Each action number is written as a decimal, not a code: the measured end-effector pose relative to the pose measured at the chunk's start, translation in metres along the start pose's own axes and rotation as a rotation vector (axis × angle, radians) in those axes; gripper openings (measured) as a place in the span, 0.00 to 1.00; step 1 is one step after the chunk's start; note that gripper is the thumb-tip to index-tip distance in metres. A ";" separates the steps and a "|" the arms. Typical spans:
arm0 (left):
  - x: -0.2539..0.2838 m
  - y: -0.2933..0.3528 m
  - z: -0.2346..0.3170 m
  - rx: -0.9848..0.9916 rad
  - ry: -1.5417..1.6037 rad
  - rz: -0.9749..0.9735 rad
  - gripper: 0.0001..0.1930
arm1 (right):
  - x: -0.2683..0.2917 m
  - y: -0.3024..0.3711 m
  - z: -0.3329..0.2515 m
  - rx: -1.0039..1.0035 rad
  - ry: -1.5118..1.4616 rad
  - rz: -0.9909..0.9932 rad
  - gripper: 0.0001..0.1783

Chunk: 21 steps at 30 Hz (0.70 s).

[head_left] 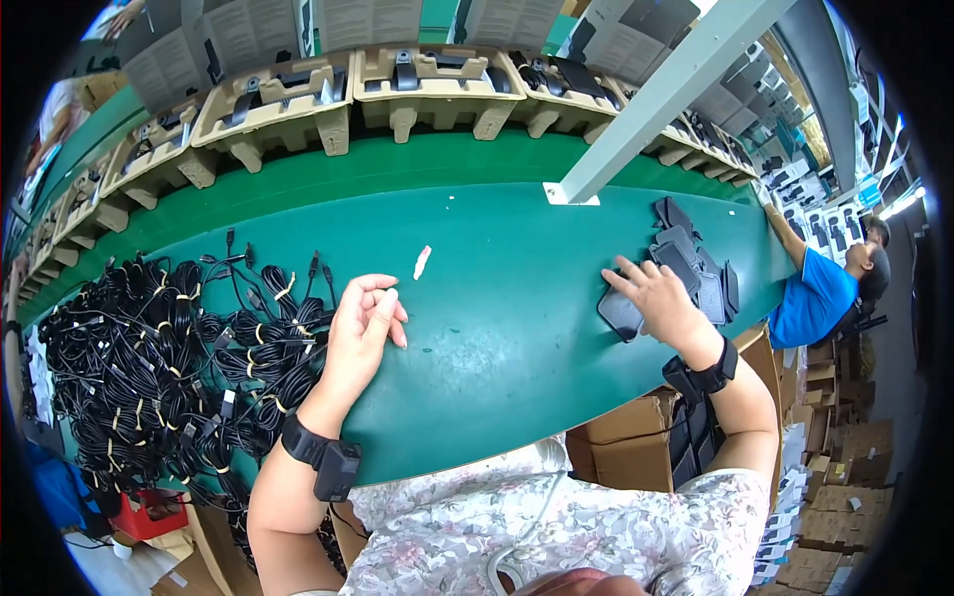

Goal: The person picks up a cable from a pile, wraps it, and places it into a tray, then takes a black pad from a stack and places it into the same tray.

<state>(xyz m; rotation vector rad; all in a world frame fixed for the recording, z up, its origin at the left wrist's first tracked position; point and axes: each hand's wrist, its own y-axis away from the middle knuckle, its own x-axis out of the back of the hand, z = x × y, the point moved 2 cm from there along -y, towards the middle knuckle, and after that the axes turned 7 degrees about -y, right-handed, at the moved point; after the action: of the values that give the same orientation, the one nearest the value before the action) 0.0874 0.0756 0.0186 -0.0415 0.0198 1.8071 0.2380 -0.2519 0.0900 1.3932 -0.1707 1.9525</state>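
My left hand (366,323) is half curled above the green table, beside a heap of black cables (169,368) bundled with pale ties. Its fingers are loosely bent and apart, and nothing shows in them. Over on the right, my right hand (663,301) spreads its fingers at a black flat pouch-like piece (620,315); whether the fingertips touch it I cannot tell. Several more dark pieces (678,243) like it lie piled just beyond and beside that hand. A small torn pinkish-white scrap (422,262) lies beyond my left hand.
Brown moulded trays (437,91) with black parts line the far side of the green table (497,338). A grey metal post (636,124) rises from it. Below the right edge stands a cardboard box (621,452) with dark pieces. A person in blue (817,303) sits at right.
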 end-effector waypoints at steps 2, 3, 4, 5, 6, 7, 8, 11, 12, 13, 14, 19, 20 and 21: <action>0.000 0.002 0.000 0.012 0.002 -0.003 0.11 | 0.000 -0.002 -0.002 0.009 0.052 -0.003 0.38; 0.003 0.004 -0.001 0.017 0.002 0.003 0.11 | 0.004 -0.006 -0.004 0.015 0.064 -0.078 0.35; 0.005 0.005 -0.001 0.013 -0.002 0.020 0.11 | 0.009 -0.011 -0.006 0.023 0.078 -0.152 0.31; 0.004 0.006 0.000 0.012 -0.006 0.010 0.10 | 0.015 -0.015 -0.007 0.028 0.097 -0.227 0.28; 0.004 0.007 0.001 0.013 -0.008 0.001 0.10 | 0.021 -0.020 -0.008 0.040 0.105 -0.215 0.28; 0.004 0.009 0.001 0.015 -0.010 -0.008 0.10 | 0.029 -0.025 -0.009 0.076 0.012 -0.136 0.25; 0.006 0.010 0.002 0.008 -0.008 0.008 0.10 | 0.037 -0.031 -0.008 0.110 -0.079 -0.060 0.21; 0.010 0.010 0.005 0.023 -0.016 -0.034 0.10 | 0.070 -0.060 -0.013 0.134 -0.281 0.212 0.15; 0.011 0.010 0.005 0.019 -0.017 -0.018 0.10 | 0.085 -0.074 -0.016 0.113 -0.403 0.399 0.13; 0.014 0.012 0.003 0.025 -0.022 -0.014 0.10 | 0.100 -0.092 -0.020 0.069 -0.492 0.565 0.14; 0.015 0.014 0.005 0.025 -0.026 -0.015 0.10 | 0.117 -0.108 -0.020 0.020 -0.579 0.732 0.15; 0.019 0.016 0.009 0.024 -0.059 -0.022 0.10 | 0.142 -0.222 0.041 -0.194 -1.139 0.987 0.08; 0.018 0.016 0.010 0.018 -0.057 -0.012 0.10 | 0.137 -0.247 0.062 -0.206 -1.247 1.044 0.09; 0.017 0.015 0.011 0.014 -0.045 -0.023 0.09 | 0.128 -0.266 0.081 -0.218 -1.355 1.099 0.09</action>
<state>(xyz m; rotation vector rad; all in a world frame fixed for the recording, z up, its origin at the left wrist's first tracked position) 0.0686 0.0888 0.0285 0.0081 -0.0001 1.7842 0.4448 -0.0362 0.1574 2.4851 -2.0085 1.1251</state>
